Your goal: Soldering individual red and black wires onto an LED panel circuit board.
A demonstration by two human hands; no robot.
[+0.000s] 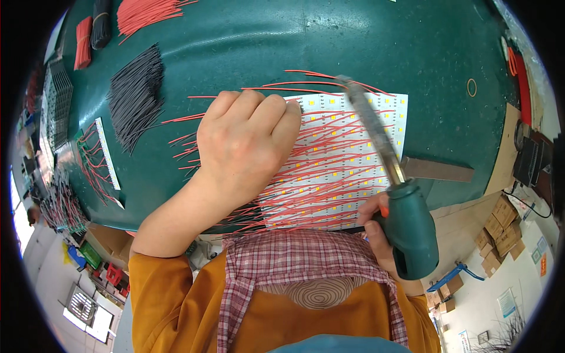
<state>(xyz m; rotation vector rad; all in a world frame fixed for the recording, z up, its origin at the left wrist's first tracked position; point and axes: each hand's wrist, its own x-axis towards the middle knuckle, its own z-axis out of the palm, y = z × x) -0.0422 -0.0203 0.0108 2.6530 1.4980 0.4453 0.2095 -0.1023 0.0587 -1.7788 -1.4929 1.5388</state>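
A white LED board with rows of small yellow LEDs lies before me, many red wires stretched across it. My left hand rests palm down over the board's upper left part, its fingers curled under and closed. What they pinch is hidden; red wire ends stick out left of the hand. My right hand grips a soldering gun by its green handle. The gun's metal shaft slants up and left over the board, its tip by the far edge near a few loose red wires.
Bundles of black wires and red wires lie on the green table at the far left. Nearer, an LED strip has wires attached. A flat metal bar and a rubber band lie at the right.
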